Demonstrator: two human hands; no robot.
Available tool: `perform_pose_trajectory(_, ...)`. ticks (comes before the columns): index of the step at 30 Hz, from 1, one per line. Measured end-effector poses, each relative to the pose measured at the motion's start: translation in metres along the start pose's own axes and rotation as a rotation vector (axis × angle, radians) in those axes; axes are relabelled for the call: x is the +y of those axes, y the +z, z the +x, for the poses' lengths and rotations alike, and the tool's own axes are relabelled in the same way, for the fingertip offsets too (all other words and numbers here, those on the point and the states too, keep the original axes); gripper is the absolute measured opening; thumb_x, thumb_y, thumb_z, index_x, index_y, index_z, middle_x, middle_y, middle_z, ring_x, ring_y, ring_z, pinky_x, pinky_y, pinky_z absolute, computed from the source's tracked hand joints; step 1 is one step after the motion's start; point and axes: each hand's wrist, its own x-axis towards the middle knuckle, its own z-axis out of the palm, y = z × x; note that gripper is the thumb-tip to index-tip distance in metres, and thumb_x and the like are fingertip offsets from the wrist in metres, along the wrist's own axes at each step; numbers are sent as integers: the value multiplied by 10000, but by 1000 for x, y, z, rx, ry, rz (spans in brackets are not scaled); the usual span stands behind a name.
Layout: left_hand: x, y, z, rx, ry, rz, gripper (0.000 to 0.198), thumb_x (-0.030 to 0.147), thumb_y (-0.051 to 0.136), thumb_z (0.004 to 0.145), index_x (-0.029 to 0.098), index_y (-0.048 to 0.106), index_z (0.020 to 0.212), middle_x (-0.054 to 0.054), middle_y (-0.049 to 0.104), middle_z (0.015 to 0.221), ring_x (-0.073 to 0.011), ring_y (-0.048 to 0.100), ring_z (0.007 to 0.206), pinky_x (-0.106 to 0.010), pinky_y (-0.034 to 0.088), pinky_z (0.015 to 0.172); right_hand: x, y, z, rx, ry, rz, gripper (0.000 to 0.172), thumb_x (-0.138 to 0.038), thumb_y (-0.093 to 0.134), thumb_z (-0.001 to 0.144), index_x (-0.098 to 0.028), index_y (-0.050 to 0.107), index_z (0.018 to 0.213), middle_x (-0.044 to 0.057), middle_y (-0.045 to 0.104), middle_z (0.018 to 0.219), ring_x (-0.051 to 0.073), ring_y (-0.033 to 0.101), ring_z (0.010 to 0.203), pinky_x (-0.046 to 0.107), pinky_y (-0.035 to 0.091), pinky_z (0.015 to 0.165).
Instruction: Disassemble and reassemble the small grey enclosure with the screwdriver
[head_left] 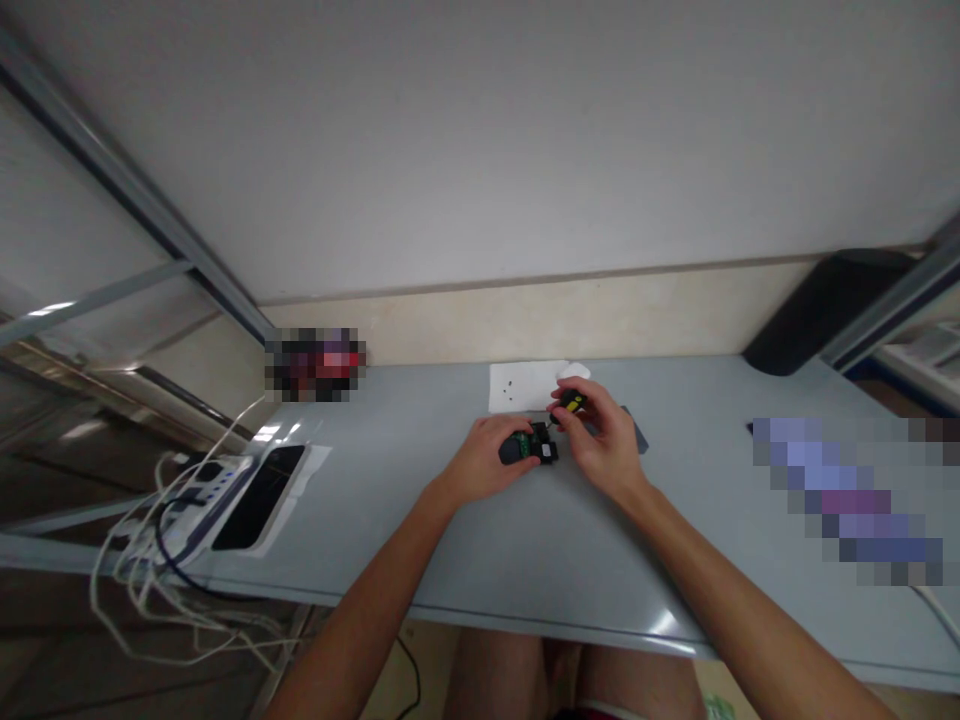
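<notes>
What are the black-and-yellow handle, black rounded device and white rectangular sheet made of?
Black-and-yellow tool handle: perhaps dull plastic or rubber, given its solid colour blocks.
Black rounded device: likely matte plastic; its shell looks dull.
White rectangular sheet: probably matte paper, thin, flat, without glare.

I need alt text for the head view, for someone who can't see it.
The left hand grips a black device with a green circuit board while the right hand holds a black-and-yellow screwdriver-like tool beside it. On the grey table, tiny dark pieces lie on white paper.
</notes>
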Motion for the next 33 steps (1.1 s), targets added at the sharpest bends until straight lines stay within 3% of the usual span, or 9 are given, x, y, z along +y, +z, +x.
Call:
perform_pose_trajectory(26, -2, 3, -1, 19, 8, 2, 439, 325, 921, 857, 276, 734, 1250, -57, 797, 1321, -297, 729, 1262, -510, 479, 1187, 4, 2, -2, 52, 97, 50, 291, -330, 733, 1000, -310, 710, 1290, 68, 748, 1161, 244, 776, 972, 385, 700, 729)
perform_pose_trajectory(33, -4, 3, -1, 18, -1, 10, 412, 341, 921, 860, 276, 744, 1226, -52, 805, 1308, -295, 730, 1258, -504, 480, 1192, 6, 3, -4, 56, 42, 14, 308, -305, 743, 992, -299, 704, 1298, 70, 751, 1166, 235, 767, 973, 376, 695, 749)
